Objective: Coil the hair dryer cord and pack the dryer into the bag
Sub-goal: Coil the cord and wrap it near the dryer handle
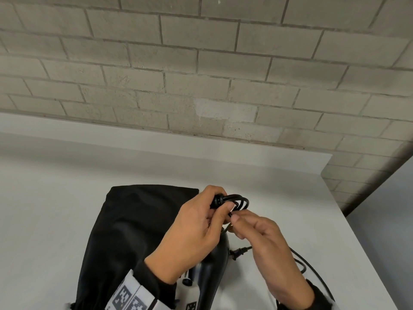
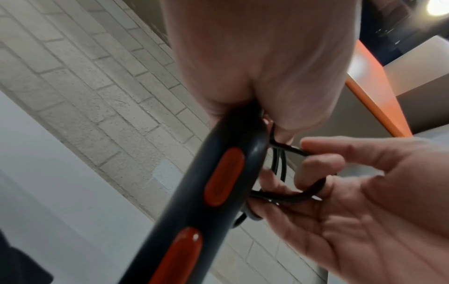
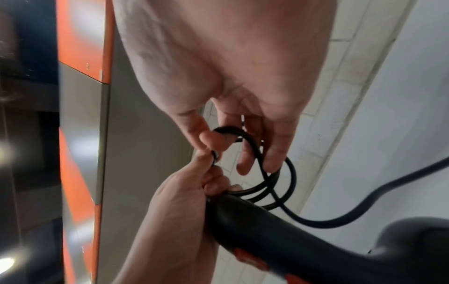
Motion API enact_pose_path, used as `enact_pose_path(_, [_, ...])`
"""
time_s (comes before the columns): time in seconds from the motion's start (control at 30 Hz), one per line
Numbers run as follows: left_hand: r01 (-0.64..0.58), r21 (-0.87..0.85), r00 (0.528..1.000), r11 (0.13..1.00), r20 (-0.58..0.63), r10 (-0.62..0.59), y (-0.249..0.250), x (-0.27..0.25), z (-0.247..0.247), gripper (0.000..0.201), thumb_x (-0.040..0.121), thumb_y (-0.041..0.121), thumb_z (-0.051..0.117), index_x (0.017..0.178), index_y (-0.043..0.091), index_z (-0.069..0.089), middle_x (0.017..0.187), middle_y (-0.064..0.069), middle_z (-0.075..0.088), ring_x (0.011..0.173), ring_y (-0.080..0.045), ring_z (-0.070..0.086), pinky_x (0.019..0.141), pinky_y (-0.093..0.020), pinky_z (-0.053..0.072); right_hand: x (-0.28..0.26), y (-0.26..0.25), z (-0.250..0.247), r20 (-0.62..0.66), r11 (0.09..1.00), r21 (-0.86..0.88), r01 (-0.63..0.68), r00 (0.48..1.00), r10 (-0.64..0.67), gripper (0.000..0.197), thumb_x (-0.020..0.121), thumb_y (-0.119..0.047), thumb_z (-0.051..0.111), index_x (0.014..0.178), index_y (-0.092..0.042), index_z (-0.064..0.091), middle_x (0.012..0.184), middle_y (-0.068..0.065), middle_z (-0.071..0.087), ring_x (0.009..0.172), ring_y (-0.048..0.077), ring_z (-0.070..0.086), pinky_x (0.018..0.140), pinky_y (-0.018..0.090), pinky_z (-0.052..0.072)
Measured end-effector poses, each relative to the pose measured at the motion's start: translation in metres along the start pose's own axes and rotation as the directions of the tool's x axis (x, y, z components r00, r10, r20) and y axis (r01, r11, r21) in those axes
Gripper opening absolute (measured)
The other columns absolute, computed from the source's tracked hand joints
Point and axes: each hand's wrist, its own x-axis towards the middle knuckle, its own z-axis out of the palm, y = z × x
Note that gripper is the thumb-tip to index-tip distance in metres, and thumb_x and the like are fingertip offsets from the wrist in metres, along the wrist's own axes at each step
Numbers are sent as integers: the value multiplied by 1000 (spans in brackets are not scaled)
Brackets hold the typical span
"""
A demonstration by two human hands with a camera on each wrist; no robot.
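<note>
Where the white table (image 1: 67,198) runs back to the brick wall (image 1: 201,63), its right edge cuts diagonally toward the near right, with bare surface far of the hands and to the left.

Bag (image 1: 125,231): black, flat on the table, left of centre; far edge square, near end at the frame bottom.

Dryer (image 1: 215,269): black, handle end raised, orange switches on the handle in the left wrist view; it lies just right of the bag, partly over its right side.

Left hand (image 1: 196,229): fingers curled round the handle top, also pinning loops of cord against it.

Cord (image 1: 240,201): black; several small loops stand out right of the left hand's fingertips, above the table. Loose length trails under the right hand toward the near right, close to the table's edge.

Plug (image 1: 238,251): lies on the table between dryer and right hand.

Right hand (image 1: 268,249): thumb and forefinger pinch a cord loop, touching the left hand's fingers.
</note>
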Motion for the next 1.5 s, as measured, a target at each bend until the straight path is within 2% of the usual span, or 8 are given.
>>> enact_pose_path(0.33, [29,-58,999,998,-27,-31,-8,-1,-9,14,98,33,50,111,28,53,71,1,59,52,-10,46,53,-15,37,-11,9,-4,-88,969,247,-8,996,31,21,75,-29,76,90,-15,75,88,12,75,87,21,71,81,27,56])
enact_pose_path(0.57, [8,-17,998,1000,-70,-9,-13,3,-11,15,101,24,50,114,26,58,78,8,58,59,-17,51,58,-23,44,-17,3,-15,110,675,709,-203,978,179,57,62,-36,87,100,3,69,49,2,42,28,9,37,34,18,34])
enact_pose_path(0.73, [69,9,991,998,-119,-68,-24,2,-20,11,101,23,51,108,28,57,79,2,60,63,-19,55,60,-27,48,-29,23,-16,101,989,133,-58,994,44,33,61,-29,88,89,-20,73,62,9,65,61,22,64,66,23,53])
enact_pose_path(0.83, [61,9,993,998,-100,-60,-24,-3,-17,11,101,21,51,108,25,57,76,2,56,59,-18,48,56,-20,41,-38,42,-13,1,995,-72,72,997,-72,32,66,-7,81,89,-27,71,88,5,74,107,16,66,100,22,45])
enact_pose_path(1.0, [50,-28,997,998,-59,-51,-16,-6,-12,10,100,22,51,107,26,57,72,-1,53,54,-8,42,54,-16,36,-42,58,-16,-222,922,-250,296,909,-352,26,74,-4,74,85,-27,71,97,-2,73,118,18,61,100,30,47])
enact_pose_path(1.17, [53,-29,995,998,-82,-55,-2,5,-25,8,100,26,51,105,26,58,64,2,51,45,-5,37,49,-12,31,-40,47,-40,-524,947,140,289,833,-177,45,78,24,52,70,-17,70,64,14,71,72,28,74,78,27,58])
enact_pose_path(1.37, [45,70,999,997,0,-45,1,8,-24,13,98,35,47,104,28,57,64,13,48,53,-7,41,54,-11,33,-40,37,-59,-462,841,477,256,887,-8,38,50,-34,93,75,-18,70,62,11,68,81,30,74,79,48,58])
enact_pose_path(1.5, [51,78,999,996,-1,-51,0,8,-19,10,101,28,49,106,25,58,66,20,49,54,-6,43,54,-10,33,-40,33,-63,-442,796,578,183,889,117,22,52,-22,77,73,-20,70,58,7,62,53,21,66,57,33,59])
